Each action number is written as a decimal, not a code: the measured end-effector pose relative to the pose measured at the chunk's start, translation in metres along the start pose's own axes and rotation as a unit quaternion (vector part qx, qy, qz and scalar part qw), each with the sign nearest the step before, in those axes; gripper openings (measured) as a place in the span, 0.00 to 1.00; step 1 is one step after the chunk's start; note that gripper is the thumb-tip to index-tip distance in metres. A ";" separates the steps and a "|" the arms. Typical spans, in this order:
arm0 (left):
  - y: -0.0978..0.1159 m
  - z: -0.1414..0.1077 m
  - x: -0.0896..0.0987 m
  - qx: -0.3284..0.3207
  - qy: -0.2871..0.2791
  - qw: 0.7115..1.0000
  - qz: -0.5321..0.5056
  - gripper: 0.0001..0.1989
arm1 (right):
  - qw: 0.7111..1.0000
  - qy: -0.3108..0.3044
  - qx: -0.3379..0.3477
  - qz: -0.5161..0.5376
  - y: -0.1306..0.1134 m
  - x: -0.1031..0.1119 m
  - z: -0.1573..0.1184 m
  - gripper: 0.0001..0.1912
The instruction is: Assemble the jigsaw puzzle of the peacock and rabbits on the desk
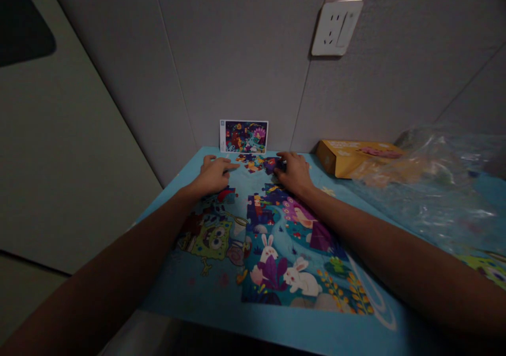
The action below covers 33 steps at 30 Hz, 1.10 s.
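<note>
A partly assembled puzzle (294, 256) with white rabbits and a pink bird lies on the blue table mat. Beyond it, loose pieces (253, 163) are heaped near the wall. My left hand (214, 174) rests palm down at the left of this heap, fingers spread, index finger pointing at the pieces, holding nothing. At the heap's right side, my right hand (292, 171) has its fingertips on a dark purple piece (270, 165). A joined red and blue piece group (226, 194) lies below my left hand. The reference picture card (244, 136) leans upright against the wall.
A yellow box (356, 156) stands by the wall at the right. Crumpled clear plastic (430, 182) spreads beside and in front of it. The mat (213, 314) bears a cartoon print. A socket panel (337, 28) is on the wall.
</note>
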State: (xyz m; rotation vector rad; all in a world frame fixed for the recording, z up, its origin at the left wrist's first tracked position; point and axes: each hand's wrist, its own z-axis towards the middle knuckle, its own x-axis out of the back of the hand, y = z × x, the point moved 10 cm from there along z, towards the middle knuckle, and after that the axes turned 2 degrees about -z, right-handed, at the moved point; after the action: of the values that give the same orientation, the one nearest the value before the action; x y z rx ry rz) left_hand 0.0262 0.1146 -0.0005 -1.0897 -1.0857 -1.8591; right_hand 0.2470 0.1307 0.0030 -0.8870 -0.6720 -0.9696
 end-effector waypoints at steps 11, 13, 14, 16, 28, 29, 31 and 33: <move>0.049 -0.010 0.011 -0.074 0.013 0.986 -0.148 0.45 | 0.959 0.001 0.183 0.217 -0.041 0.013 -0.010 0.08; 0.057 -0.011 0.018 -0.097 0.040 0.978 -0.178 0.38 | 0.948 -0.035 0.212 0.236 -0.050 0.009 -0.014 0.09; 0.059 -0.011 0.022 -0.107 0.057 0.975 -0.185 0.35 | 0.945 -0.045 0.218 0.241 -0.053 0.008 -0.015 0.09; 0.057 -0.012 0.033 -0.105 0.102 0.970 -0.196 0.31 | 0.947 -0.046 0.206 0.243 -0.051 0.008 -0.014 0.10; -0.061 -0.004 0.031 0.199 0.186 0.929 -0.250 0.13 | 0.900 0.000 -0.047 0.433 0.011 -0.007 0.003 0.20; -0.065 -0.006 0.032 0.209 0.197 0.922 -0.260 0.13 | 0.891 0.003 -0.061 0.450 0.014 -0.008 0.004 0.20; -0.071 -0.009 0.035 0.227 0.213 0.911 -0.270 0.14 | 0.875 0.004 -0.077 0.477 0.017 -0.009 0.004 0.21; -0.073 -0.011 0.035 0.237 0.212 0.911 -0.263 0.14 | 0.862 0.003 -0.095 0.497 0.018 -0.009 0.004 0.21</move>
State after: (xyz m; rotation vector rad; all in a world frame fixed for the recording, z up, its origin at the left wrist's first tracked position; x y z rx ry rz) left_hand -0.0543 0.1280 0.0063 -0.0953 -1.5451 -1.9383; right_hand 0.2591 0.1429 -0.0082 -1.2138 -0.0403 -0.0926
